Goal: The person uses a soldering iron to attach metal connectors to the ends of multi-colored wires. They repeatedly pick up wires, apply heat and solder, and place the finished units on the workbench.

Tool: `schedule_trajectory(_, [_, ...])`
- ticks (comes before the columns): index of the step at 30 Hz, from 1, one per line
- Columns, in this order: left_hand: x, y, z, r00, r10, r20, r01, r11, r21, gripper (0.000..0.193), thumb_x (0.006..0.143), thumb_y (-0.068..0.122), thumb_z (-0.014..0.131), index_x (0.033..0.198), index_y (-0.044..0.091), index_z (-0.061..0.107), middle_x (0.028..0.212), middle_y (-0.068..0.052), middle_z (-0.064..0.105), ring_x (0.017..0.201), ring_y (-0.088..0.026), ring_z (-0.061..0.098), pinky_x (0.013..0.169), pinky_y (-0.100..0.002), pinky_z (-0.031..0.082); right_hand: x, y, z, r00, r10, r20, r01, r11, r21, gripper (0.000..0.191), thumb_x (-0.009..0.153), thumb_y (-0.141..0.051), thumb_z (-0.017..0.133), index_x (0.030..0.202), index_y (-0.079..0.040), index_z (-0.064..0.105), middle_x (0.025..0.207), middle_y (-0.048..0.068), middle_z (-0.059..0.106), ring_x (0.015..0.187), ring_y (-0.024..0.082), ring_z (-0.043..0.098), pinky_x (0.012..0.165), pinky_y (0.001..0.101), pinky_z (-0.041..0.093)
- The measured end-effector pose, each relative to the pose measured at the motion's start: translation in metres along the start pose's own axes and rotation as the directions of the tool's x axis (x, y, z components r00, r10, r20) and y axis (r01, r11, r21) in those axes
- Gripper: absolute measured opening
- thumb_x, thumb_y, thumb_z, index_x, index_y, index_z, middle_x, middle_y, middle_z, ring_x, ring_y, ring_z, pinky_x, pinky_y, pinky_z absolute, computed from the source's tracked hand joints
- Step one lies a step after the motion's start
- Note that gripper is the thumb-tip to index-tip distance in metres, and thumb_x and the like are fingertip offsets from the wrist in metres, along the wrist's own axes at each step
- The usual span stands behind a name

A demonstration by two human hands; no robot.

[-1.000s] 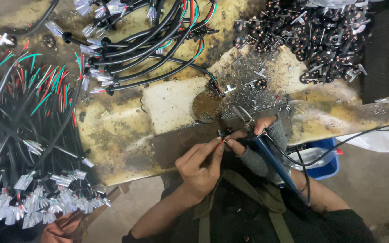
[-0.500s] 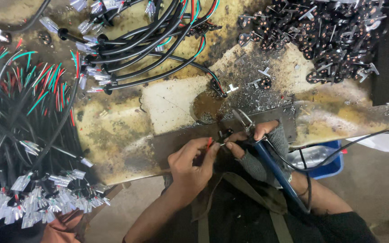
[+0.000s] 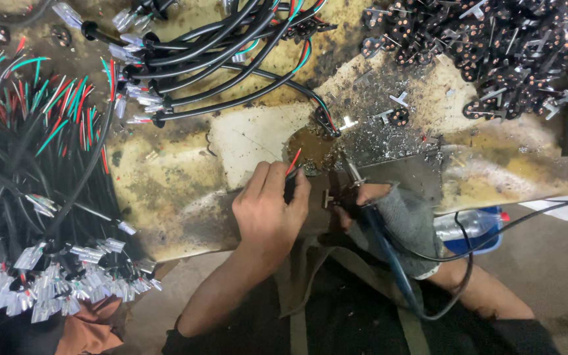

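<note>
Scorched and flux-stained, the workbench [image 3: 165, 190] fills your view, and the change sits at its near edge: your left hand [image 3: 267, 210], a moment ago pinched close against the right, has slid left and now closes on a black cable whose red wire [image 3: 294, 161] pokes up over the brown solder patch. Your gloved right hand [image 3: 396, 213] grips the blue-handled soldering iron [image 3: 363, 197], tip apart from the wire. Farther off lie cable bundles [image 3: 218, 59] and a heap of plug inserts [image 3: 494, 46].
</note>
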State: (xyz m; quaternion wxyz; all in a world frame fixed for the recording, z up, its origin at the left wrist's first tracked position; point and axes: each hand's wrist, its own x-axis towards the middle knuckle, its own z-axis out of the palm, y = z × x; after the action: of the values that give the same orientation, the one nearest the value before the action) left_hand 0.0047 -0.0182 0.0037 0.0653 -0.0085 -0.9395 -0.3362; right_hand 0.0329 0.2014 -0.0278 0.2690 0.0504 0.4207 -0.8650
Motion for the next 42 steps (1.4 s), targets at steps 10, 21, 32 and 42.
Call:
schedule_trajectory(10, [-0.042,0.004,0.006,0.976,-0.042,0.213,0.119,0.926,-0.36,0.015,0.086,0.01,0.082,0.093,0.007,0.07,0.082,-0.007,0.067,0.064,-0.022,0.068,0.055,-0.031,0.051,-0.01,0.009,0.008,0.878,-0.473,0.076,0.28,0.377,-0.883,0.046,0.083,-0.014,0.083,0.115,-0.004,0.051,0.099,0.008,0.066,0.083,0.013,0.067,0.07,0.0254,0.054])
schedule_trajectory(21, [-0.052,-0.003,0.01,0.983,0.008,0.183,0.058,0.933,-0.355,0.018,0.087,0.009,0.078,0.099,0.005,0.065,0.084,-0.009,0.067,0.067,-0.023,0.068,0.059,-0.034,0.053,-0.039,0.031,-0.049,0.976,-0.045,0.215,0.219,0.287,-0.933,0.017,0.086,-0.008,0.074,0.087,-0.024,0.067,0.071,0.002,0.07,0.066,0.018,0.069,0.061,0.0289,0.05])
schedule_trajectory(32, [-0.048,-0.008,0.011,0.974,0.019,0.227,0.063,0.935,-0.348,0.018,0.084,0.008,0.076,0.095,0.004,0.063,0.081,-0.012,0.067,0.066,-0.029,0.069,0.058,-0.038,0.054,-0.033,0.026,-0.057,0.987,0.134,-0.088,-0.149,0.559,-0.815,0.02,0.085,-0.004,0.073,0.068,-0.01,0.064,0.061,0.004,0.06,0.056,0.018,0.063,0.058,0.0289,0.048])
schedule_trajectory(42, [-0.048,-0.008,0.012,0.969,0.014,0.246,0.072,0.938,-0.34,0.016,0.085,0.007,0.075,0.091,0.005,0.06,0.078,-0.009,0.066,0.063,-0.024,0.069,0.056,-0.036,0.054,-0.035,0.038,-0.051,0.609,-0.43,0.666,0.671,-0.169,-0.722,0.011,0.093,-0.01,0.075,0.096,-0.007,0.066,0.075,0.007,0.063,0.065,0.024,0.061,0.064,0.0331,0.045])
